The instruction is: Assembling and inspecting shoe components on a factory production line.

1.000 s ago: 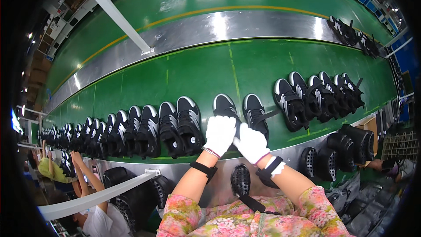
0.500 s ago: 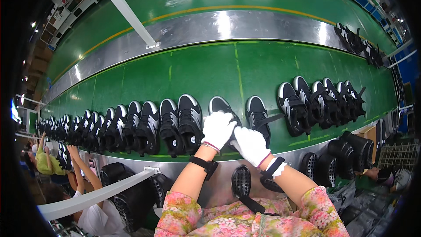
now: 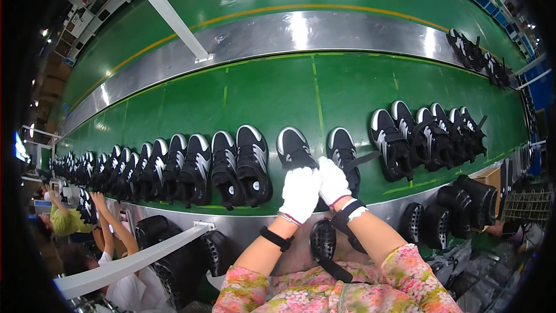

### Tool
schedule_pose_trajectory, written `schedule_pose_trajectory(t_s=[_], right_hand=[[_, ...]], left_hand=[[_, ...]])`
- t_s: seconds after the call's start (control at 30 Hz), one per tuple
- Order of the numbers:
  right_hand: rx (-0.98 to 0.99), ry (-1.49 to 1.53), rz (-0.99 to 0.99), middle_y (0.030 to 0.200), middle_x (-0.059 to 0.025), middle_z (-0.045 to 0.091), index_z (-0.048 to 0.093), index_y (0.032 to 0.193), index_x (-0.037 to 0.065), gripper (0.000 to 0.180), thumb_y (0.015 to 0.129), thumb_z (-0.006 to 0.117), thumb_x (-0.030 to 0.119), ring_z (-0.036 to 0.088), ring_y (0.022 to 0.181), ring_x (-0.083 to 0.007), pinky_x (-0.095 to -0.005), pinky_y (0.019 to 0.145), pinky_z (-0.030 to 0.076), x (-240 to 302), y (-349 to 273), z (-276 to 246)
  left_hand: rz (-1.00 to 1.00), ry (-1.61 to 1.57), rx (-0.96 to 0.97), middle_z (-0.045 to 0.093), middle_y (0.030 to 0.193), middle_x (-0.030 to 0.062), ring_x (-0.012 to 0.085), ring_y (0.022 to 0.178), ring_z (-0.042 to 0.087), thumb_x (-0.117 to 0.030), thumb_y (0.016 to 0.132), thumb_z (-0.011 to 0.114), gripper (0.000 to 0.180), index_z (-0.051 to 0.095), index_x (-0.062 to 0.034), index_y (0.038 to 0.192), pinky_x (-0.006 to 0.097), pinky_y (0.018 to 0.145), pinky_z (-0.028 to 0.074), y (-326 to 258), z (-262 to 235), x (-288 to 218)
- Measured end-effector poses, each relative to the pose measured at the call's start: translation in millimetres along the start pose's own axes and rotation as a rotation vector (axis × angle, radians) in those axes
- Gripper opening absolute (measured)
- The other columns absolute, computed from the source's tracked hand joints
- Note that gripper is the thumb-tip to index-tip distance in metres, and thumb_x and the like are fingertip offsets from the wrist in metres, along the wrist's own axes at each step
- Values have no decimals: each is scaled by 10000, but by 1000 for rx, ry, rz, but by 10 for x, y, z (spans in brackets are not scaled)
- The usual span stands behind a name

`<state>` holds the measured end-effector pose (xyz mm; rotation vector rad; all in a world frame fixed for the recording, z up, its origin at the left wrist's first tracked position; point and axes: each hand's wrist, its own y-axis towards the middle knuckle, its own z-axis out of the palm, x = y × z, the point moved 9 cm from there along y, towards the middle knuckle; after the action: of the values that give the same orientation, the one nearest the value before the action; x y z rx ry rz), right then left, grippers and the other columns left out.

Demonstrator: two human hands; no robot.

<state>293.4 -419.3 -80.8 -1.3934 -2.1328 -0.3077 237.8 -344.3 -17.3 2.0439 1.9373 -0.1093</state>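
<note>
A black sneaker [image 3: 293, 144] with a silver-grey toe rim lies toe away from me on the green belt. Its dark strap stretches across the instep. Both my hands wear white gloves and meet over the rear half of this sneaker, hiding its collar and heel. My left hand [image 3: 301, 193] is closed around the left and middle part near the strap. Pressed against it, my right hand [image 3: 334, 180] has curled fingers at the shoe's right side. A matching sneaker [image 3: 343, 152] stands just right of them, its strap [image 3: 364, 160] sticking out to the right.
A long row of black sneakers [image 3: 194, 165] extends left along the belt [image 3: 278, 93]; several more [image 3: 394, 142] stand right. Black moulded pieces with studded faces [image 3: 322, 239] hang along the near metal edge. A white bar [image 3: 139, 261] crosses lower left, where co-workers' arms [image 3: 113, 226] show.
Both hands have drawn back toward me, from the sneaker's instep to its rear. More of its toe and its strap now show. The neighbouring shoes keep their places.
</note>
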Motion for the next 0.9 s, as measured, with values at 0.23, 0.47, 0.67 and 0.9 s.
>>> schedule_pose_trajectory(t_s=[0.23, 0.47, 0.67, 0.9], right_hand=[[263, 166, -38, 1053, -224, 644, 580, 1078, 13, 305, 828, 639, 177, 627, 1006, -412, -450, 869, 514, 114, 4, -77], [-11, 441, -129, 1075, -155, 688, 688, 1114, 25, 254, 925, 628, 183, 652, 1022, -314, -367, 919, 503, 185, 19, -197], [28, 404, -185, 1010, -141, 673, 702, 1106, 73, 235, 921, 644, 205, 648, 961, -315, -376, 869, 503, 269, 89, -199], [128, 252, -257, 990, -126, 667, 700, 1098, 65, 214, 915, 643, 161, 649, 945, -296, -353, 846, 506, 355, 119, -162]], left_hand=[[-284, -193, -143, 622, 1042, 149, 354, 978, 573, -152, 720, 732, 491, 634, -71, 1195, 475, 861, 435, -279, -51, 350], [-223, -155, -161, 613, 1078, 152, 356, 1032, 558, -133, 737, 705, 492, 628, -70, 1218, 480, 905, 423, -353, 77, 334], [-756, -739, -482, 631, 1052, 127, 249, 910, 624, -395, 920, 676, 473, 597, -48, 1231, 366, 792, 524, -983, 210, 739], [-1394, -2014, -512, 551, 708, -15, 63, 522, 488, -305, 924, 697, 257, 567, -84, 901, 211, 443, 409, -988, 947, 992]])
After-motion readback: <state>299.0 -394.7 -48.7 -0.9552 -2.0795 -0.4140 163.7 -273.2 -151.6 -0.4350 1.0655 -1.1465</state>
